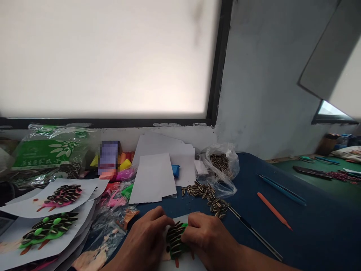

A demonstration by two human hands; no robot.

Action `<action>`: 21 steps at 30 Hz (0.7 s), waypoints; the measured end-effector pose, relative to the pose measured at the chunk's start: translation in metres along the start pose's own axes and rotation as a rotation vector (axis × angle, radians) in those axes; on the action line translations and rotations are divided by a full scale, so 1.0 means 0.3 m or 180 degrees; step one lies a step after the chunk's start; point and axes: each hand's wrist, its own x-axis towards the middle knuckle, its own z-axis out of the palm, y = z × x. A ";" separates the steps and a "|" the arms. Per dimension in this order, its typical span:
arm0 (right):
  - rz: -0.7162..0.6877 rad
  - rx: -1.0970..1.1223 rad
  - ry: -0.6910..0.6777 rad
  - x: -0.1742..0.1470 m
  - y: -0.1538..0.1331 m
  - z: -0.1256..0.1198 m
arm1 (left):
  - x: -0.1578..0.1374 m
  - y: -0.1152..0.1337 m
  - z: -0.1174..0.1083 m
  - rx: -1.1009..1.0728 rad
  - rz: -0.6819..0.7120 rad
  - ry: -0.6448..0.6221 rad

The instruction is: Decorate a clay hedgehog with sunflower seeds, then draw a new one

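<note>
A hedgehog figure of green modelling clay (177, 241), with striped sunflower seeds as spines and brown feet, lies on a white paper sheet (180, 266) low in the middle. My left hand (149, 235) rests at the figure's left, fingers curled in, the fingertips touching its upper left edge. From the right, my right hand (207, 235) pinches at the green clay's edge. Its fingertips are hidden, so whether a seed is between them does not show. Just beyond my hands is a loose pile of sunflower seeds (203, 191).
Finished hedgehog sheets (17, 207) are stacked at left. Clay packets (125, 174), a green seed bag (36, 150) and white paper (152, 177) line the wall. Right of the seed bag (220, 162) lie blue tweezers (282, 190), an orange tool (273, 210) and metal tweezers (254, 230).
</note>
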 end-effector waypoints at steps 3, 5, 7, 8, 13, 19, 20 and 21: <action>-0.0007 0.0156 0.0049 -0.005 0.003 -0.009 | 0.000 -0.005 0.000 0.0008 -0.0002 -0.0031; -0.0055 0.0244 0.0142 -0.009 0.006 -0.013 | -0.001 -0.005 -0.001 0.0023 -0.0049 -0.0061; -0.0097 0.0302 0.0236 -0.012 0.008 -0.016 | -0.002 -0.003 -0.004 0.0018 -0.0074 -0.0087; -0.0105 0.0320 0.0263 -0.013 0.009 -0.017 | -0.002 -0.002 -0.006 0.0013 -0.0074 -0.0088; -0.0068 0.0376 0.0217 -0.008 0.008 -0.019 | -0.001 0.005 -0.011 -0.0001 -0.0040 -0.0097; -0.0122 0.0060 0.0164 -0.009 0.011 0.003 | 0.004 0.008 -0.010 0.0017 -0.0035 -0.0085; -0.0136 0.0029 0.0165 -0.010 0.011 0.004 | 0.005 0.008 -0.010 0.0017 -0.0031 -0.0065; -0.0140 0.0014 0.0165 -0.012 0.009 0.002 | 0.005 0.008 -0.010 0.0023 -0.0014 -0.0042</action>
